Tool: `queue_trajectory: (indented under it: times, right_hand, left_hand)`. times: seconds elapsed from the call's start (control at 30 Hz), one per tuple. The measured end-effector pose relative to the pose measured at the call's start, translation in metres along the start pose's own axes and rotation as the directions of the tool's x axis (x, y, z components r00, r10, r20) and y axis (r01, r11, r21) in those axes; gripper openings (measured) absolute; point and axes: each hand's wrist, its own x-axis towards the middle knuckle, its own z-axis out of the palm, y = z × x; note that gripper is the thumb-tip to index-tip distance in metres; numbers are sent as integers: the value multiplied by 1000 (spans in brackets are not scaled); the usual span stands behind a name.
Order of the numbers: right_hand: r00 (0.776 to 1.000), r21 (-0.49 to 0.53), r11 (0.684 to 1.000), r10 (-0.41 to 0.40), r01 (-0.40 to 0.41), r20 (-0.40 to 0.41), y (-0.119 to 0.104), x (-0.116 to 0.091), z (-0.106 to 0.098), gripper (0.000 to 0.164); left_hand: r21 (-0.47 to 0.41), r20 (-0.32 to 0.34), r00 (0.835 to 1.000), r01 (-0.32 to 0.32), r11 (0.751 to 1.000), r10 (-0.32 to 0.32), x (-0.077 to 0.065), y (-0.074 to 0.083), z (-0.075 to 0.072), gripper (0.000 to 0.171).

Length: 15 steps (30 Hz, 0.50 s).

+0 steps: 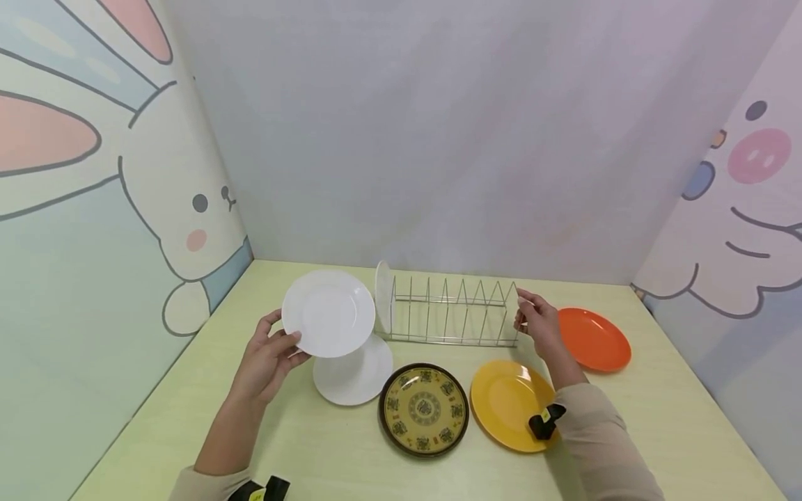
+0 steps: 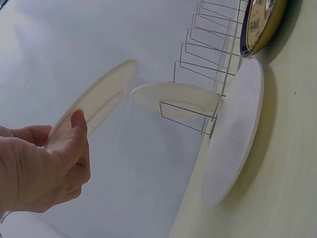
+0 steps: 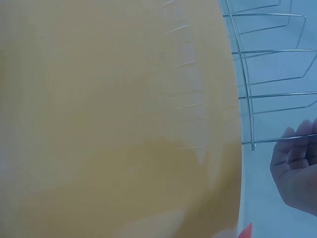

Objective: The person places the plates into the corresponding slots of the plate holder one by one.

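Note:
My left hand (image 1: pixel 266 365) pinches a round white plate (image 1: pixel 328 313) by its lower left edge, thumb over the face and fingers behind. That plate is raised and tilted, left of the wire dish rack (image 1: pixel 447 340). In the left wrist view the held plate (image 2: pixel 106 91) is apart from the rack. Another white plate (image 1: pixel 383 296) stands upright in the rack's leftmost slot. My right hand (image 1: pixel 540 325) grips the wire at the rack's right end; in the right wrist view its fingers (image 3: pixel 292 148) curl round the end wire.
A third white plate (image 1: pixel 354 379) lies on the table (image 1: pixel 326 459) in front of the rack's left end. Beside it are a dark-rimmed patterned plate (image 1: pixel 424 410) and a yellow plate (image 1: pixel 504 403) under my right forearm. An orange plate (image 1: pixel 595 339) lies at the right. A pale wall (image 1: pixel 438 139) rises behind.

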Motion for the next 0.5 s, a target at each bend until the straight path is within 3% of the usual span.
queue_trajectory:
  times: [0.33, 0.5]
  right_hand:
    - [1000, -21, 1000, -14, 15, 13, 0, 1, 2, 43]
    - [1000, 1, 1000, -17, 17, 17, -6, -4, 3, 41]
  left_hand:
    - [-64, -11, 1000, -16, 998, 15, 2, 3, 17, 44]
    - [-79, 18, 1000, -19, 997, 21, 7, 5, 28, 45]
